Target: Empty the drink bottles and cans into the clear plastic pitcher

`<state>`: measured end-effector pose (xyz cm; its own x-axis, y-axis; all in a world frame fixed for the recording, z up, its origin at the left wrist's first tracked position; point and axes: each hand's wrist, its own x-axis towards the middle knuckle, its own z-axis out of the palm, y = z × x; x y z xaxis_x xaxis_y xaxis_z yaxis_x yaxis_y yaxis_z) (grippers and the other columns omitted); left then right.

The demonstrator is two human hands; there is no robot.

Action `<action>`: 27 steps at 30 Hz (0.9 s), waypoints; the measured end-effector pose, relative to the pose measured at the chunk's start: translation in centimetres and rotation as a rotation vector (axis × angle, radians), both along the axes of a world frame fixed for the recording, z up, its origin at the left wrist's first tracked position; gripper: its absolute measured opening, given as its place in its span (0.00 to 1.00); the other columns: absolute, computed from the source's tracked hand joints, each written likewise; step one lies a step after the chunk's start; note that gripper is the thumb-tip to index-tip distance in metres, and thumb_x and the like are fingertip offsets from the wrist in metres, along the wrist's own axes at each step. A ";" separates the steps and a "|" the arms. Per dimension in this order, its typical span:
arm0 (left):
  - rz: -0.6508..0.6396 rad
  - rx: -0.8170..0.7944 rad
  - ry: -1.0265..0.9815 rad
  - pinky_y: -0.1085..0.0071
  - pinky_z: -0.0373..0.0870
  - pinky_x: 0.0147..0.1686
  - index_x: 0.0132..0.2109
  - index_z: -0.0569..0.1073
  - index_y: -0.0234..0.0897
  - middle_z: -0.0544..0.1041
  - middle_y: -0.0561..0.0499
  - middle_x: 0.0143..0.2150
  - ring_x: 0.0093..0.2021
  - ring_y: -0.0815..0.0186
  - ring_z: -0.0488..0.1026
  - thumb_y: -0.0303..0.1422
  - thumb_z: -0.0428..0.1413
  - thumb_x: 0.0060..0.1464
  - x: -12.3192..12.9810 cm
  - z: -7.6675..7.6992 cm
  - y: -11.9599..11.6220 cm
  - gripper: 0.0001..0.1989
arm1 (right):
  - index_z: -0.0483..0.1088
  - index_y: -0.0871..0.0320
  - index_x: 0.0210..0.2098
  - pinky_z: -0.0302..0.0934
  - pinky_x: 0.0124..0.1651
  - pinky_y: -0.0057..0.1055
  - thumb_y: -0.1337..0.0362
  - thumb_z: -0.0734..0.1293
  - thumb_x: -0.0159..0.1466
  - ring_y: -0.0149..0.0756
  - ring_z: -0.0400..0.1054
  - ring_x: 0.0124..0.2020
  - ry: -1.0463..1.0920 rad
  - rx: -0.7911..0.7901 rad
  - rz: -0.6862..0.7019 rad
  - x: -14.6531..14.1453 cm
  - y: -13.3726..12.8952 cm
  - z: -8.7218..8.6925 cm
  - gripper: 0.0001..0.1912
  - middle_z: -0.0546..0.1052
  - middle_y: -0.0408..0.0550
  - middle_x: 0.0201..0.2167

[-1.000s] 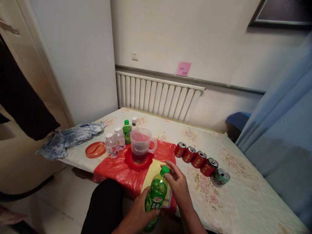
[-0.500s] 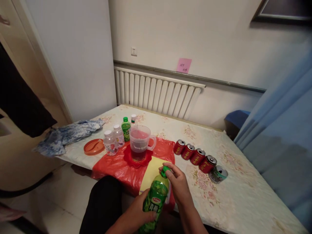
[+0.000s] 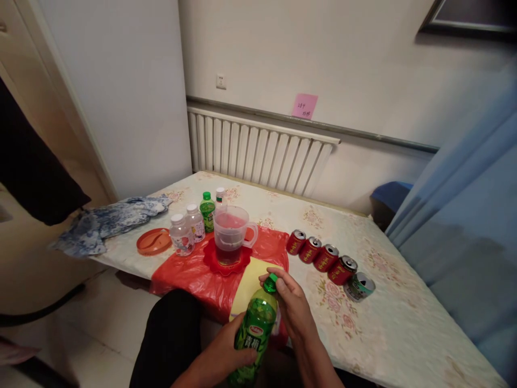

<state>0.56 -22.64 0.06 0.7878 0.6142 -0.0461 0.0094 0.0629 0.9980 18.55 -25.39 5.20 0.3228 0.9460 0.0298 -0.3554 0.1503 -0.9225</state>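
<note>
A green drink bottle (image 3: 258, 323) is tilted in front of me near the table's front edge. My left hand (image 3: 226, 350) is wrapped round its lower body. The fingers and thumb of my right hand (image 3: 293, 302) are closed about the green cap (image 3: 271, 282), which sits on the bottle neck. Just beyond stands a clear measuring jug (image 3: 232, 234) with dark liquid in its bottom, on a red scalloped dish (image 3: 210, 264). Under the bottle and jug lie a yellow sheet (image 3: 248, 280) and a red plastic bag (image 3: 186, 277).
Left of the jug stand a smaller green bottle (image 3: 207, 213), clear white-capped bottles (image 3: 182, 240) and an orange lid (image 3: 153, 241). To the right, a slanting row of red cans (image 3: 325, 258) ends at a green can (image 3: 359, 287). A blue-white cloth (image 3: 117, 218) hangs over the left edge.
The right-hand fingers have shifted slightly around the cap. Both hands still keep the bottle at nearly the same spot, and the view has moved a little.
</note>
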 end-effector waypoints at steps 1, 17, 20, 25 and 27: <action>0.003 0.001 0.003 0.62 0.66 0.49 0.56 0.67 0.35 0.76 0.50 0.47 0.47 0.56 0.70 0.29 0.60 0.42 0.0 0.0 0.0 0.31 | 0.73 0.57 0.47 0.65 0.48 0.40 0.52 0.70 0.59 0.45 0.72 0.45 0.000 -0.002 0.006 -0.1 0.0 0.0 0.20 0.80 0.52 0.39; 0.002 -0.004 0.014 0.65 0.66 0.47 0.56 0.67 0.36 0.75 0.51 0.47 0.47 0.58 0.69 0.24 0.58 0.41 -0.1 0.3 -0.1 0.31 | 0.72 0.55 0.51 0.61 0.54 0.41 0.53 0.70 0.60 0.45 0.71 0.49 -0.059 0.025 0.089 0.4 -0.5 0.0 0.22 0.79 0.52 0.45; 0.002 0.004 0.005 0.64 0.66 0.48 0.56 0.67 0.35 0.75 0.50 0.47 0.47 0.58 0.69 0.25 0.58 0.41 -0.1 0.3 0.0 0.31 | 0.73 0.56 0.51 0.61 0.54 0.42 0.53 0.70 0.59 0.46 0.71 0.50 -0.066 0.017 0.078 0.4 -0.6 0.0 0.22 0.79 0.53 0.45; 0.001 0.000 0.009 0.64 0.66 0.49 0.56 0.67 0.35 0.75 0.51 0.45 0.45 0.59 0.70 0.26 0.59 0.42 0.0 0.2 -0.1 0.31 | 0.73 0.55 0.51 0.62 0.54 0.44 0.54 0.70 0.59 0.47 0.71 0.50 -0.059 0.019 0.082 0.5 -0.7 -0.1 0.22 0.79 0.53 0.45; 0.006 0.002 0.015 0.65 0.66 0.48 0.56 0.67 0.35 0.75 0.51 0.46 0.46 0.59 0.70 0.25 0.59 0.41 0.0 0.1 -0.1 0.30 | 0.73 0.55 0.50 0.62 0.54 0.44 0.54 0.70 0.59 0.47 0.71 0.50 -0.060 0.017 0.083 0.5 -0.7 -0.2 0.22 0.79 0.53 0.45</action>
<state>0.55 -22.78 0.16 0.7835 0.6187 -0.0571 0.0245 0.0611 0.9978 19.09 -26.11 5.05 0.2403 0.9686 0.0633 -0.3115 0.1387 -0.9401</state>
